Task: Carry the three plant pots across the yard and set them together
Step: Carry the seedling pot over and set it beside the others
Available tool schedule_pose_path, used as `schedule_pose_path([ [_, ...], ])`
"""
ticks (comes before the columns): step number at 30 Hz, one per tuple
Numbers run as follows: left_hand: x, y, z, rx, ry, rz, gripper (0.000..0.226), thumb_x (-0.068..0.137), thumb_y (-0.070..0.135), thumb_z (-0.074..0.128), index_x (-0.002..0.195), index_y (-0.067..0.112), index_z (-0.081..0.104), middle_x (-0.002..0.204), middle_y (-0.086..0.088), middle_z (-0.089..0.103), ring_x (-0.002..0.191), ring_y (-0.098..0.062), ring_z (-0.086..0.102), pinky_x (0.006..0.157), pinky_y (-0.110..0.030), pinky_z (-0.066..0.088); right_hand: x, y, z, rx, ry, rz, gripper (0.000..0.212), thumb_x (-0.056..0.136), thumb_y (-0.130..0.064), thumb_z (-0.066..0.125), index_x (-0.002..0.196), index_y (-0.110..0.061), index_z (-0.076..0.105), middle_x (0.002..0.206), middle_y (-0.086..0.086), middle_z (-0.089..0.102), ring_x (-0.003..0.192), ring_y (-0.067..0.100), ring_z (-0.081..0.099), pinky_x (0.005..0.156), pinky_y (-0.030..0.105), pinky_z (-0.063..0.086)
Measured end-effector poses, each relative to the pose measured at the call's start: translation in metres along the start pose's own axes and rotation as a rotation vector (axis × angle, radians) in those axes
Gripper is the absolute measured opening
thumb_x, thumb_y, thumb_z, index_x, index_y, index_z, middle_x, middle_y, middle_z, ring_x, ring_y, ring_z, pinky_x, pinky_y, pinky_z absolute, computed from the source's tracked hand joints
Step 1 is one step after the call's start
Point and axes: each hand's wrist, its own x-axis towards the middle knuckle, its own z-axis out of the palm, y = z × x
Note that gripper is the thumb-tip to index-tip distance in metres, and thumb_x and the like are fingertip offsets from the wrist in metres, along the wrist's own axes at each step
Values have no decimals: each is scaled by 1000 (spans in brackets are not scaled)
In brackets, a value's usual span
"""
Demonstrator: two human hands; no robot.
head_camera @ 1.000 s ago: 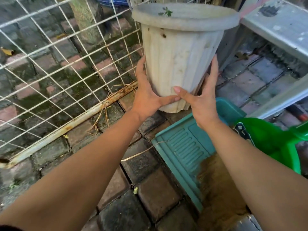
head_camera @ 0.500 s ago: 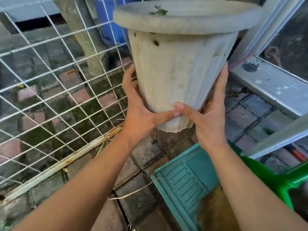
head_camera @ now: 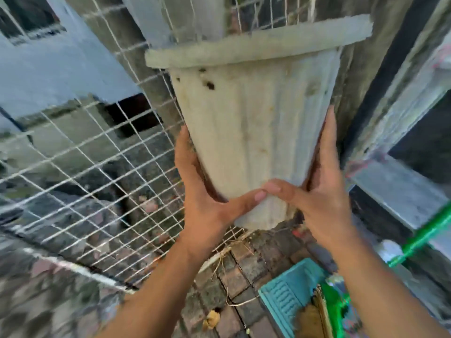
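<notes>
Both hands grip the pale ribbed pot (head_camera: 253,132) near its base, the left hand (head_camera: 207,206) and right hand (head_camera: 324,191) pressed to opposite sides, thumbs meeting in front. It hangs upright above the brick paving (head_camera: 234,276), beside the wire mesh (head_camera: 97,167), with a teal tray (head_camera: 285,296) below.

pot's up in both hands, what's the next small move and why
Probably slide one palm under the base before walking. Both hands, left hand and right hand, squeeze only the narrow lower end of the pot, which widens upward, so it looks top-heavy. It hangs clear of the paving, close to the wire fence, so step back from that first.
</notes>
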Motion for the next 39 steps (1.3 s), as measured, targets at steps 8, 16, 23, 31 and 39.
schedule_pose_path([
  [8, 10, 292, -111, 0, 42, 11, 121, 64, 27, 95, 152, 49, 15, 159, -22, 37, 148, -37, 49, 116, -63, 48, 45, -291, 102, -30, -102, 19, 112, 71, -52, 93, 157, -58, 22, 173, -3, 29, 159, 22, 33, 124, 59, 36],
  [16, -43, 430, -205, 73, 289, 197, 120, 63, 28, 95, 154, 45, 18, 152, -17, 46, 143, -34, 55, 113, -62, 51, 36, -425, 206, 109, -300, -116, 104, 74, -52, 91, 155, -59, 27, 166, -4, 40, 151, 22, 46, 115, 44, 50],
  [23, -143, 506, -265, 127, 572, 187, 129, 58, 25, 98, 160, 37, 20, 148, -20, 51, 142, -36, 56, 112, -69, 49, -19, -478, 284, 342, -593, -81, 101, 73, -34, 94, 151, -61, 36, 158, -10, 52, 143, 17, 55, 107, 34, 56],
  [31, -256, 567, -371, 176, 874, 220, 128, 54, 52, 103, 158, 53, 28, 151, -17, 54, 142, -32, 58, 115, -70, 45, -99, -529, 419, 494, -825, -40, 98, 69, -58, 92, 152, -58, 40, 162, -16, 48, 148, 14, 51, 115, 36, 51],
  [39, -354, 598, -543, 254, 1062, 285, 132, 55, 54, 103, 162, 50, 26, 151, -12, 57, 142, -35, 59, 113, -68, 48, -192, -565, 625, 568, -967, -53, 101, 62, -73, 87, 149, -65, 37, 158, -25, 49, 146, 5, 50, 114, 39, 49],
])
